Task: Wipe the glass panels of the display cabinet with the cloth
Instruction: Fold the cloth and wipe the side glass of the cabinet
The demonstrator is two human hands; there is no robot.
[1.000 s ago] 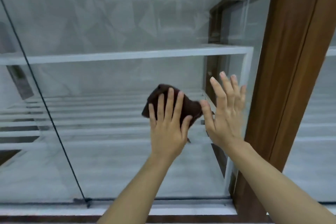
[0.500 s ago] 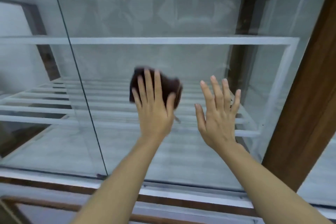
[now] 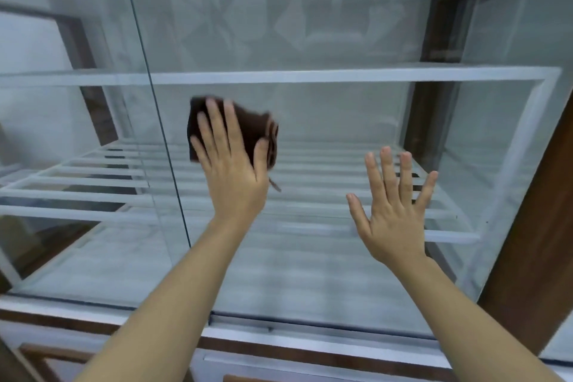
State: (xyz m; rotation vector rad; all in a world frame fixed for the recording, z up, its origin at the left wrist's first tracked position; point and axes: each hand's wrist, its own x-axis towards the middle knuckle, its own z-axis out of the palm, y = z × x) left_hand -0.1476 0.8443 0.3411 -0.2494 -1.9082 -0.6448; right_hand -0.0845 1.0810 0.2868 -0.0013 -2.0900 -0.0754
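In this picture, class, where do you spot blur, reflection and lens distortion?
Head view: the cloth and left hand are smeared by motion; the right hand is sharper. The glass carries pale angular reflections. The wide lens makes the wooden post and the panel seam lean.

I can read no text, label, brand, number or sign anywhere here. The glass panel (image 3: 325,139), the white shelf frame (image 3: 341,75) and the dark cloth (image 3: 248,127) carry no writing that I can see.
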